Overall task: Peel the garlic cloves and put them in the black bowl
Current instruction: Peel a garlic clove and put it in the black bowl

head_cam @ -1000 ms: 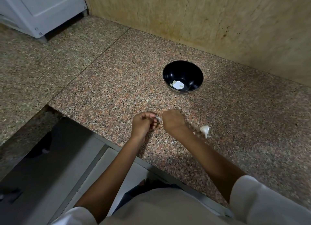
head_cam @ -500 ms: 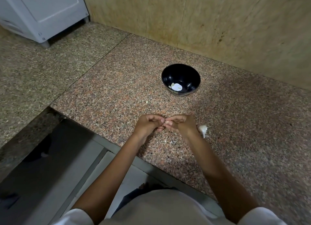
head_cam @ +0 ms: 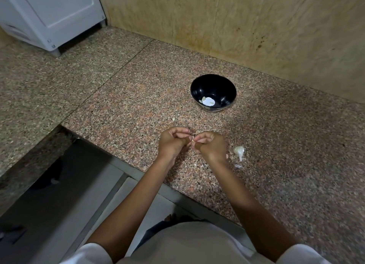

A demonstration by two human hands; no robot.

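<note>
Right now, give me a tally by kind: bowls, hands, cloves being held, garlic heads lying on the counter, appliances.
Black bowl: 1
Hands, left hand and right hand: 2
Garlic clove pinched between them: 1
Partial garlic head: 1
White appliance: 1
Total: 6

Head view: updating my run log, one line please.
phase: peeling | left hand, right hand: pinching clove | black bowl: peeled cloves inside | garlic bulb: on counter

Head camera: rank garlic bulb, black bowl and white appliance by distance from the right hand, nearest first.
1. Garlic bulb, just right of the right hand.
2. Black bowl, straight ahead of it.
3. White appliance, far back left.
</note>
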